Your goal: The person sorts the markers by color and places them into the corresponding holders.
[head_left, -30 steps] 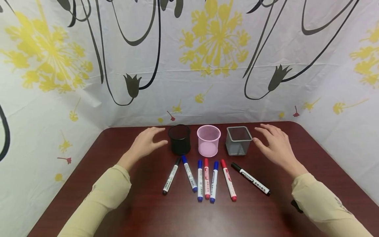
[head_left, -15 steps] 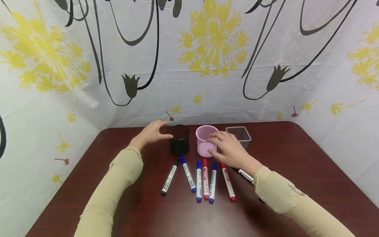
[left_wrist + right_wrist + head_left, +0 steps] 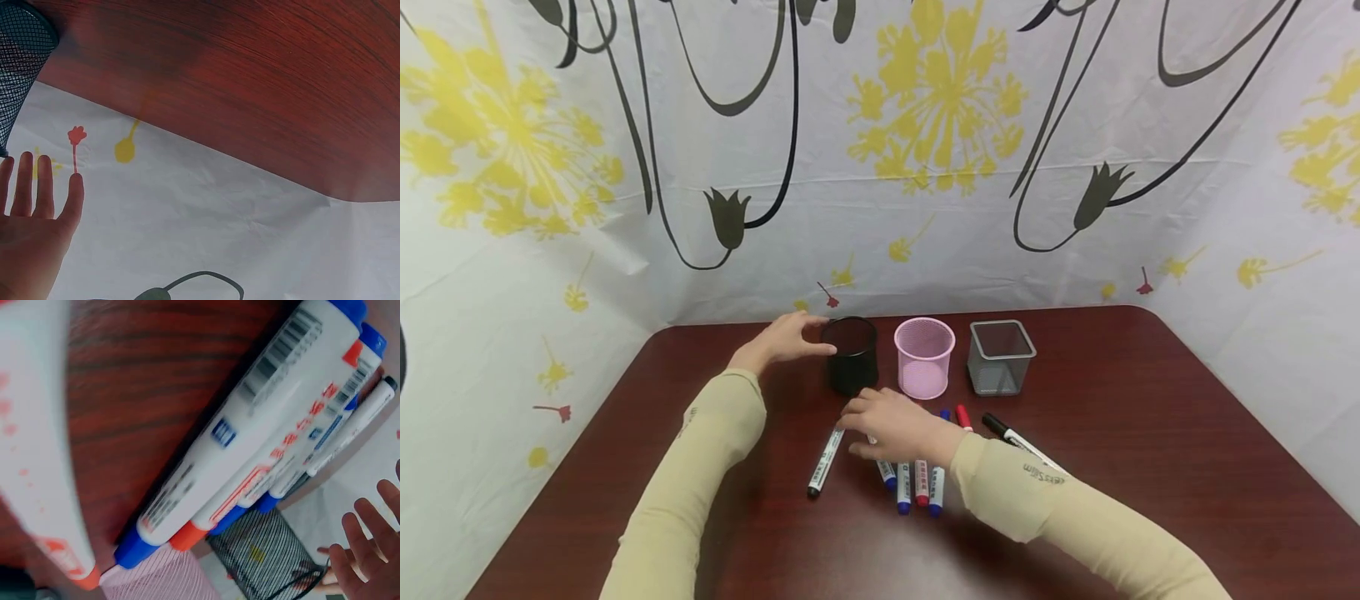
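My left hand (image 3: 784,339) is at the left side of a round black mesh pen cup (image 3: 853,368), thumb and fingers spread near its rim; whether they touch it I cannot tell. In the left wrist view its fingers (image 3: 44,187) look straight beside the cup. Over the row of whiteboard markers hovers my right hand (image 3: 895,423), fingers extended and holding nothing. Its fingertips are by the upper end of a black marker (image 3: 826,462). Beneath it lie a blue marker (image 3: 886,475), partly hidden, and further blue and red markers (image 3: 922,483).
A pink mesh cup (image 3: 924,367) and a square grey mesh cup (image 3: 1002,367) stand right of the black one. A red marker (image 3: 964,417) and another black marker (image 3: 1018,442) are partly covered by the right sleeve (image 3: 1030,492). Patterned cloth hangs behind the table.
My right hand has swept left and toward me, from beside the grey cup, past the pink cup, to above the left markers. My left hand has moved slightly right to the black cup.
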A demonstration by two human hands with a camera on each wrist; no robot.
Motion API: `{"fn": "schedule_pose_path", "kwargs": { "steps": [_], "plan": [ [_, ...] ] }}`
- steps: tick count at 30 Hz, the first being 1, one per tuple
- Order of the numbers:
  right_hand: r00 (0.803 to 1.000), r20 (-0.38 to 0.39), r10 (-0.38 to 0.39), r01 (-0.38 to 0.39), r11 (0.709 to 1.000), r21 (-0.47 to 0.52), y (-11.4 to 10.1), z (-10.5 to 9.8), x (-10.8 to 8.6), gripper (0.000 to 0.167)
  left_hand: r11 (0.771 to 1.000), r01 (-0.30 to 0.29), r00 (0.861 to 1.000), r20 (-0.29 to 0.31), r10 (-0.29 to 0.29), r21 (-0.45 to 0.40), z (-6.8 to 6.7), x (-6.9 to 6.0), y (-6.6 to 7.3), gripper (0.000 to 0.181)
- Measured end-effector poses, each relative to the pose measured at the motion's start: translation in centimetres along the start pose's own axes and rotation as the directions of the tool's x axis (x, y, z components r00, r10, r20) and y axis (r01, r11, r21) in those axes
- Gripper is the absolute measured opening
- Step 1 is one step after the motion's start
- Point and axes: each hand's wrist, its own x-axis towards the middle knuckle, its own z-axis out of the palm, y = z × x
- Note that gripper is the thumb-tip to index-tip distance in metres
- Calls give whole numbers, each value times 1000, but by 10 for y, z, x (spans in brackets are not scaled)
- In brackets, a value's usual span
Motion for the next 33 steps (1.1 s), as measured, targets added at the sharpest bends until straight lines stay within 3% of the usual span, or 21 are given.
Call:
{"fn": "schedule_pose_path", "kwargs": {
  "steps": [7, 23, 33],
  "plan": [
    [995, 103, -20, 23, 999, -28, -15, 17, 10, 32, 1000, 15, 999, 39, -15, -16, -1, 0, 3, 65],
    [993, 37, -114, 119, 979, -168, -34, 41, 19, 24, 999, 17, 999, 42, -16, -31, -1, 2, 3, 66],
    [987, 73, -141, 155, 956, -250, -39, 51, 17, 20, 999, 23, 999, 40, -22, -34, 0, 3, 3, 65]
  ]
}}
